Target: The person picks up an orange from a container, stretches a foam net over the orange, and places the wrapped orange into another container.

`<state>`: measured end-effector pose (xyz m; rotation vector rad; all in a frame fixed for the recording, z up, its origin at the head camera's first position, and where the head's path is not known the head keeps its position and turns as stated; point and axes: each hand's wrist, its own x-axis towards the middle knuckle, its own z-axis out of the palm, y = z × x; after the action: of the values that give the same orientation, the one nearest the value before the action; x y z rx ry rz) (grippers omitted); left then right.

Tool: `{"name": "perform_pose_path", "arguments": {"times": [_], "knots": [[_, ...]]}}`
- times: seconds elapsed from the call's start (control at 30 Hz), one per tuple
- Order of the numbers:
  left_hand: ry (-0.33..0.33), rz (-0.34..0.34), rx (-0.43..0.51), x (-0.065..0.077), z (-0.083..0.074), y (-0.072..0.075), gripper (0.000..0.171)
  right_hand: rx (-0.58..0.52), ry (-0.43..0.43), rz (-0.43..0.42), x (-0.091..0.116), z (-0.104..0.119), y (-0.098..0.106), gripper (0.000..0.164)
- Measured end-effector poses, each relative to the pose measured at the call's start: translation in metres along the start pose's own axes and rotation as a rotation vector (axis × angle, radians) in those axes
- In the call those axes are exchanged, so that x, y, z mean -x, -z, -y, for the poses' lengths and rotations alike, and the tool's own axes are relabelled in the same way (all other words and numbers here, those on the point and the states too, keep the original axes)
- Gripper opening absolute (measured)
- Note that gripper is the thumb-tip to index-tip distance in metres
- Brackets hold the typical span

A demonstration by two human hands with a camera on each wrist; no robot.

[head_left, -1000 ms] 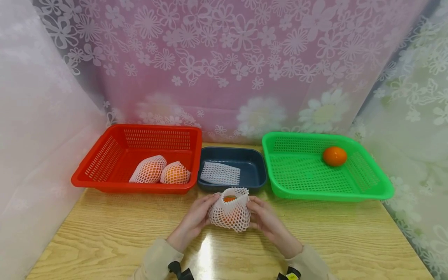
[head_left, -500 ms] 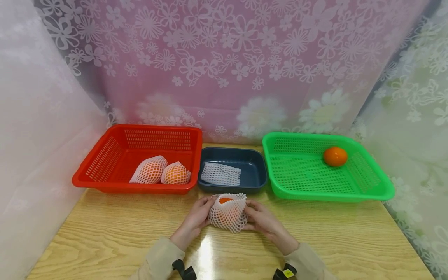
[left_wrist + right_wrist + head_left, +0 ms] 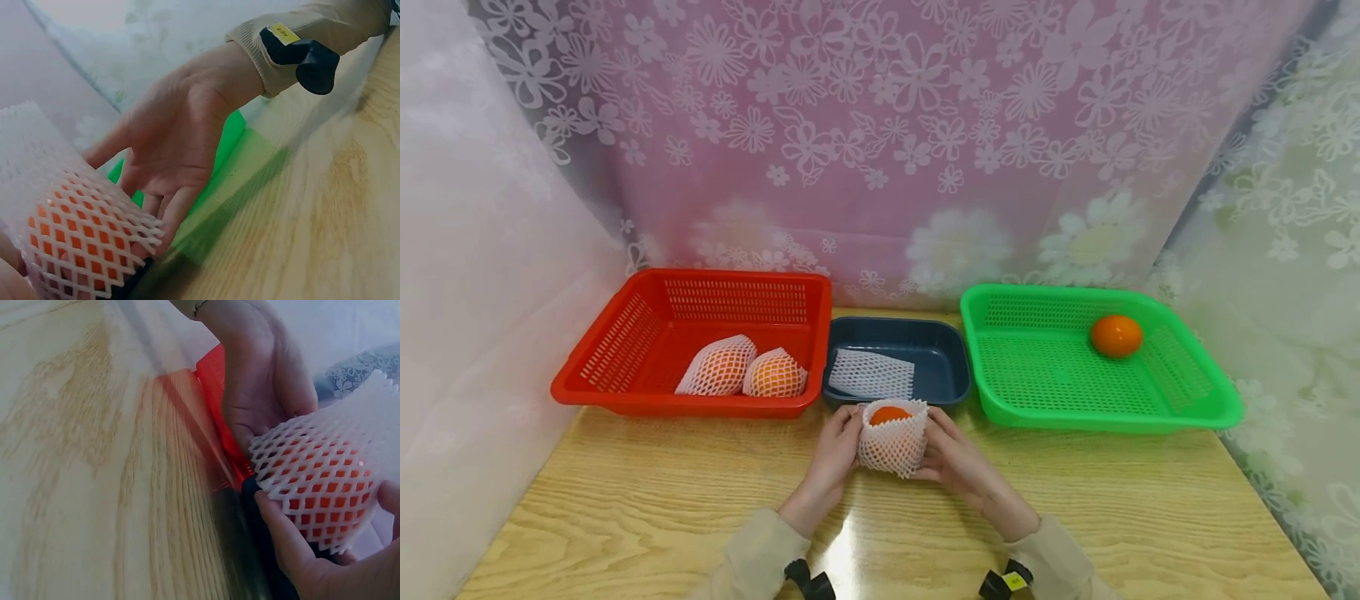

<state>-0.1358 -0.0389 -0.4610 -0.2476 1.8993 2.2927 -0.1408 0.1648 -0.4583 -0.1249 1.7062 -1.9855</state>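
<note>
Between both hands is an orange inside a white foam net sleeve, held above the wooden table near the blue tray's front. The sleeve's wide end gapes upward and shows the fruit's bare top. My left hand grips the left side, and my right hand grips the right. In the right wrist view, the right hand's fingers curl round the net, with the left hand across from them. The left wrist view shows orange skin through the mesh; the left hand is mostly cut off there.
A red basket at left contains two netted fruits. The dark blue tray in the middle has a flat foam net in it. At right, a green basket bears one bare orange. Floral curtains surround the wooden table.
Both hands have lifted the netted orange slightly toward the blue tray. The sleeve's opening has turned, so more of the fruit's top shows. The baskets and their contents have stayed put.
</note>
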Motion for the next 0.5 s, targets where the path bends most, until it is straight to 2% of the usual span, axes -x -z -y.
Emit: {"name": "perform_pose_path", "arguments": {"times": [0.1,0.2,0.37,0.5], "knots": [[-0.049,-0.018,-0.024,-0.002,-0.005,-0.004,0.033,-0.014,0.035,0.005,0.001,0.003,0.0,0.062],[-0.059,-0.016,-0.013,-0.003,-0.006,-0.005,0.037,-0.019,0.054,0.03,0.003,0.006,0.0,0.054],[-0.014,0.034,0.083,-0.001,-0.002,-0.005,0.038,-0.02,0.067,0.095,0.006,0.012,-0.001,0.047],[0.036,0.078,0.147,-0.001,0.0,-0.007,0.04,-0.037,0.078,0.138,0.008,0.016,-0.003,0.055]]}}
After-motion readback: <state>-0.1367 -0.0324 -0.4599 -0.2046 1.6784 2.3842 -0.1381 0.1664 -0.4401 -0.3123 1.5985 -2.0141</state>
